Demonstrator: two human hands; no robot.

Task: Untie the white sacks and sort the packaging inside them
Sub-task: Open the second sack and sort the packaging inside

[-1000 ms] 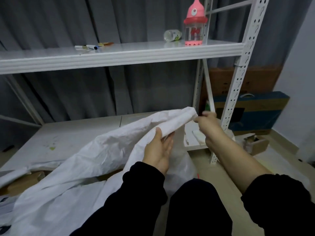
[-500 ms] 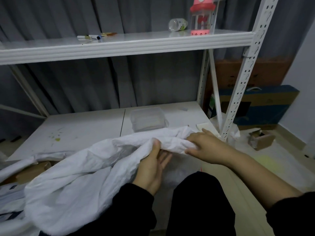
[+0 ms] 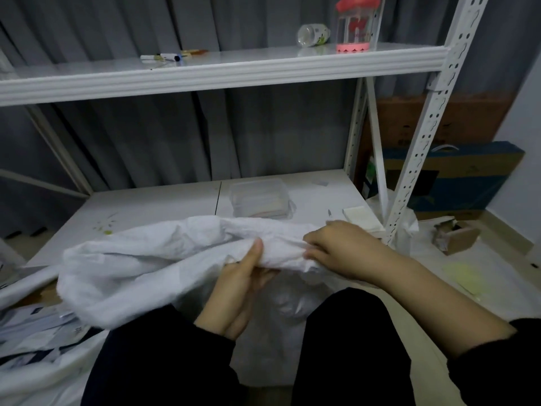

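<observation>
Sack [image 3: 146, 268] lies bunched between our knees and the lower shelf [image 3: 146, 206], its rolled edge gripped by our left hand [image 3: 237, 291], thumb on top, and by our right hand [image 3: 342, 250] just beside it, fingers [image 3: 316, 254] of both clamped on the fabric. Beyond sits a clear box [image 3: 260, 197] on that shelf; farther up, the upper shelf [image 3: 234, 71] bears markers [image 3: 164, 57], a tipped jar [image 3: 311, 35] and a pink-capped bottle [image 3: 355, 24].

On my feed the upper shelf [image 3: 234, 74] carries a pink-capped bottle [image 3: 355, 27] standing, a clear bottle [image 3: 312, 35] on its side and some markers [image 3: 164, 57]. The lower shelf [image 3: 152, 209] holds a clear plastic box [image 3: 259, 200] and a white pad [image 3: 361, 218] at its right corner, with the white sack [image 3: 146, 268] slumped over its front edge. On the floor [image 3: 497, 268] to the right I see a small cardboard box [image 3: 456, 237] and a pale yellow sheet [image 3: 465, 278].
</observation>
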